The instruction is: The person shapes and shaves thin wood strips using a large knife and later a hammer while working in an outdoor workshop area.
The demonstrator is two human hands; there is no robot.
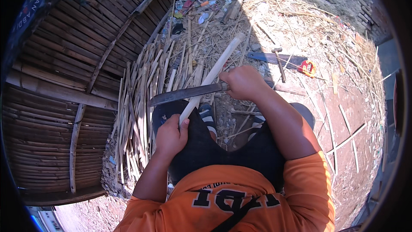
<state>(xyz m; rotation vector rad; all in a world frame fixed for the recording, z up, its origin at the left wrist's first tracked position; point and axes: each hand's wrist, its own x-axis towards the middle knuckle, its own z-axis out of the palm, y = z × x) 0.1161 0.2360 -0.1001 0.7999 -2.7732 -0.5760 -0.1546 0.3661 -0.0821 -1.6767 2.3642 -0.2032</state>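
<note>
A pale, peeled wooden stick (218,66) slants up and away over my left thigh. My left hand (172,135) is closed round its near end, with the thumb along the wood. In my right hand (244,82) is the handle of a machete (185,94), its long dark blade pointing left. The blade crosses over the stick a little beyond my left hand; whether the edge touches the wood I cannot tell. My fingers hide most of the machete's handle.
Split bamboo strips (139,120) lie piled along the woven bamboo wall (51,64) at left. Beyond my right hand are a hammer (280,62) and a handsaw (283,61) with a red-yellow handle. Shavings and litter cover the far ground; a brick wall (343,0) stands behind.
</note>
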